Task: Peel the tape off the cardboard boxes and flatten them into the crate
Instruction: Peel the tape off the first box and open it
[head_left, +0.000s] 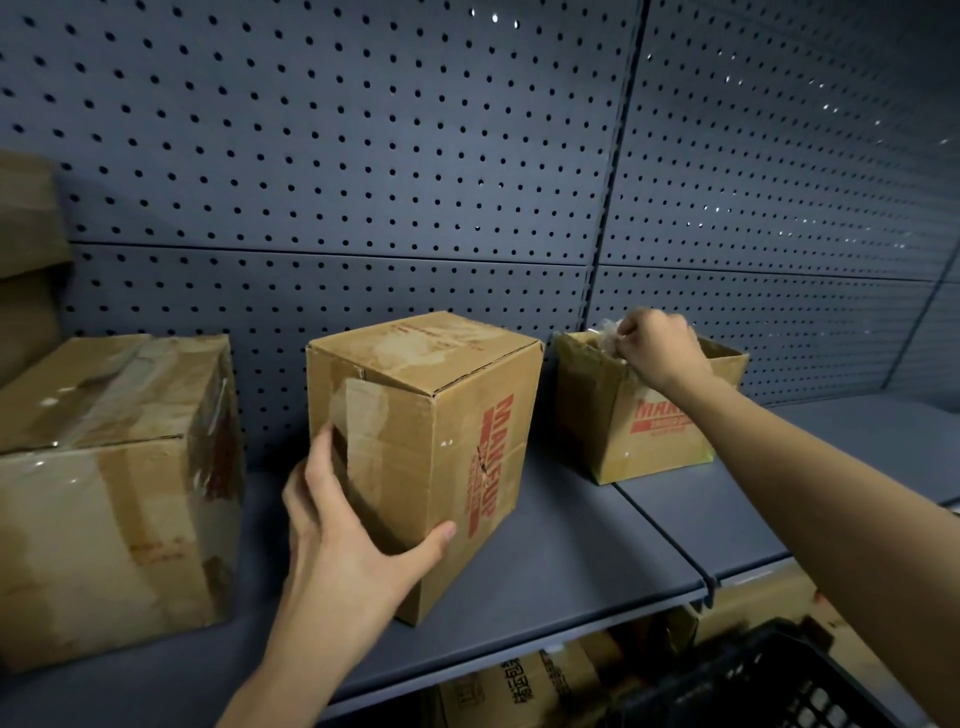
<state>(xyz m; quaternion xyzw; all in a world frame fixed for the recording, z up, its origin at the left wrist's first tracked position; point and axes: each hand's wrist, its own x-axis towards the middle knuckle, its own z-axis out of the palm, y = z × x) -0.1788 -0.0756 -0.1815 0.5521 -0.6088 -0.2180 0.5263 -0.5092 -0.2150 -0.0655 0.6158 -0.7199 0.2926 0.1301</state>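
— Gripping the middle box (441, 415) at its near corner with the left hand (343, 530). Pinching tape (605, 332) with the right hand (660, 348), atop the open box (597, 415), far right.
— Best to pull slow and flat, not rip the card.
— Sitting on a grey shelf (571, 545), by a holed wall (363, 156). Black crate (769, 686) near right.
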